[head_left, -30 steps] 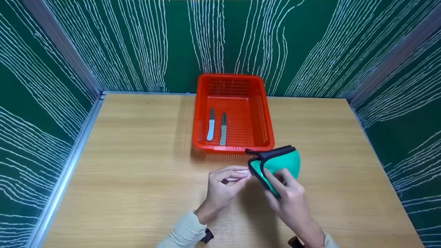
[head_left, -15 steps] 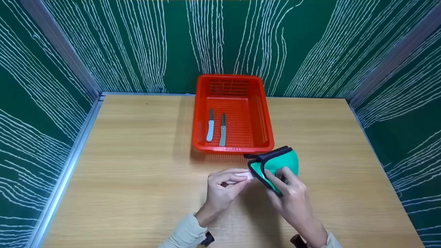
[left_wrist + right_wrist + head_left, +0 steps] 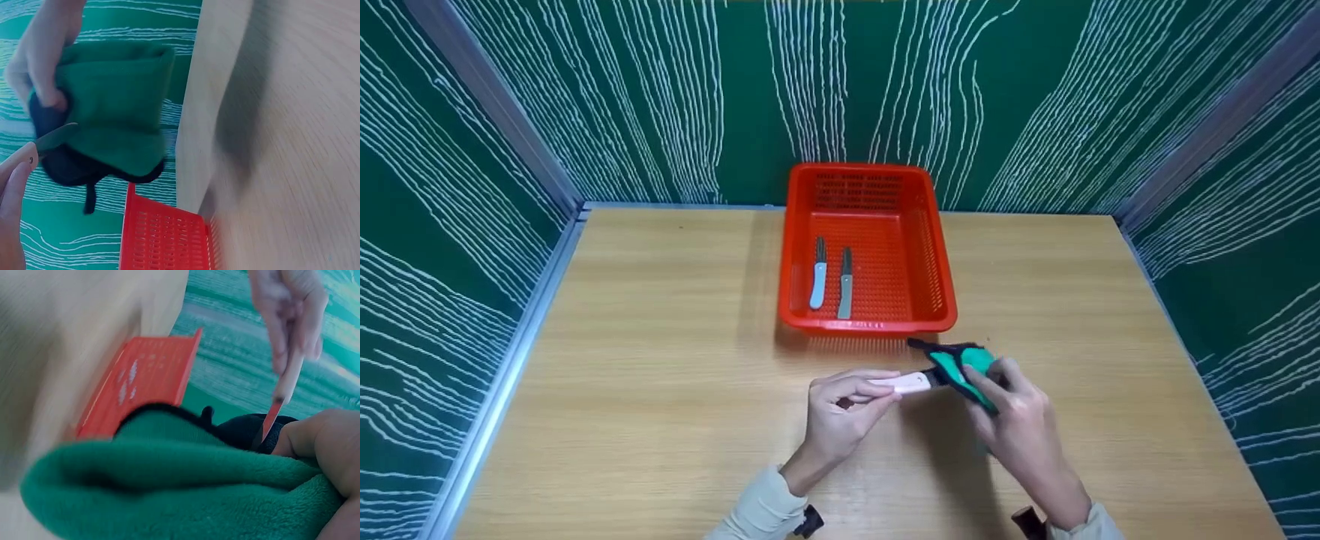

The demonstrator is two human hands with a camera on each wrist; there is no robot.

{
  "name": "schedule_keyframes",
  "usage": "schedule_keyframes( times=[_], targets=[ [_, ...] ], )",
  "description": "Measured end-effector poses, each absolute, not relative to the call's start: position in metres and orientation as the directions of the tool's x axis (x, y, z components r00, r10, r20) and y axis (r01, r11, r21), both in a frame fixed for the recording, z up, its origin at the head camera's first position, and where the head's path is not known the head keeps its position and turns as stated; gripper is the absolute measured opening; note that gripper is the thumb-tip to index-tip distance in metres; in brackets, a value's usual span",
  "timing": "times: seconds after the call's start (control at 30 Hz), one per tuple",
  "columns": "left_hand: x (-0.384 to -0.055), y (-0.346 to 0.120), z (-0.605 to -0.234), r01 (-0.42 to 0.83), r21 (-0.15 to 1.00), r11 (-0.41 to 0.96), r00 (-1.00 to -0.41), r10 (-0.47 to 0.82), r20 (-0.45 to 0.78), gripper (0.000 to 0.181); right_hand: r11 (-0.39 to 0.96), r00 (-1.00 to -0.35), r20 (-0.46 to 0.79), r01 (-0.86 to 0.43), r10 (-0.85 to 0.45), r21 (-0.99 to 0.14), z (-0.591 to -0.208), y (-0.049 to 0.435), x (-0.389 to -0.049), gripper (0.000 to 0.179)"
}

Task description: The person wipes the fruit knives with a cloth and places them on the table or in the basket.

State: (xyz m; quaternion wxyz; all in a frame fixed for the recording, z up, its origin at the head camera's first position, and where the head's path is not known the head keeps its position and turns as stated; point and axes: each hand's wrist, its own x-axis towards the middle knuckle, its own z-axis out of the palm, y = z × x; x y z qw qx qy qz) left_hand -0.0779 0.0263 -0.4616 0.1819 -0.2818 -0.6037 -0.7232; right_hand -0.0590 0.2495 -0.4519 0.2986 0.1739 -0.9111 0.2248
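Note:
My left hand (image 3: 844,416) pinches the pale pink handle of a knife (image 3: 911,383). Its dark blade points right, and the far end is hidden by a green cloth with black edging (image 3: 979,361) in the head view. My right hand (image 3: 1020,416) grips that cloth in a folded bunch. The left wrist view has the blade (image 3: 59,136) lying across the dark edge of the cloth (image 3: 112,107), close to the right fingers. From the right wrist, the blade (image 3: 268,424) dips behind the plush green fold (image 3: 169,489), beside the right thumb side.
Beyond the hands stands a red plastic basket (image 3: 870,325) with perforated walls. Inside lie a piece of cutlery with a light blue handle (image 3: 818,285) and a knife with a grey-green handle (image 3: 845,295). Green walls with white lines (image 3: 750,97) enclose the wooden table (image 3: 660,337).
The right hand has drawn the cloth rightward and slightly down, and the cloth looks more bunched. More of the pink handle and part of the blade now show. The left hand has barely moved.

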Motion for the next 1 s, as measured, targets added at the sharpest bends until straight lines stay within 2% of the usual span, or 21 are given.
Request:
schedule_keyframes(
  times=[0.13, 0.3, 0.37, 0.53, 0.73, 1.0],
  targets=[
    [-0.08, 0.024, -0.459, 0.619, 0.754, -0.219, -0.761, 0.073, 0.645, 0.013, 0.854, -0.79, 0.605, -0.38, -0.099, -0.356, -0.456, 0.266, -0.064, 0.04],
    [-0.084, 0.021, -0.457, 0.631, 0.747, -0.208, -0.75, 0.082, 0.656, 0.014, 0.844, -0.843, 0.536, -0.25, 0.051, -0.474, -0.458, 0.282, -0.065, 0.03],
    [-0.084, 0.02, -0.458, 0.63, 0.751, -0.199, -0.752, 0.086, 0.654, 0.014, 0.817, -0.823, 0.56, -0.259, 0.092, -0.515, -0.457, 0.286, -0.065, 0.027],
    [-0.085, 0.019, -0.462, 0.639, 0.747, -0.186, -0.749, 0.07, 0.659, 0.015, 0.765, -0.726, 0.668, -0.336, 0.161, -0.55, -0.447, 0.288, -0.064, 0.023],
    [-0.084, 0.022, -0.466, 0.658, 0.736, -0.159, -0.737, 0.069, 0.673, 0.015, 0.725, -0.661, 0.707, -0.355, 0.251, -0.59, -0.43, 0.28, -0.061, 0.022],
    [-0.082, 0.025, -0.465, 0.643, 0.756, -0.124, -0.752, 0.081, 0.654, 0.015, 0.704, -0.639, 0.749, -0.45, 0.176, -0.55, -0.419, 0.256, -0.059, 0.034]
  ],
)
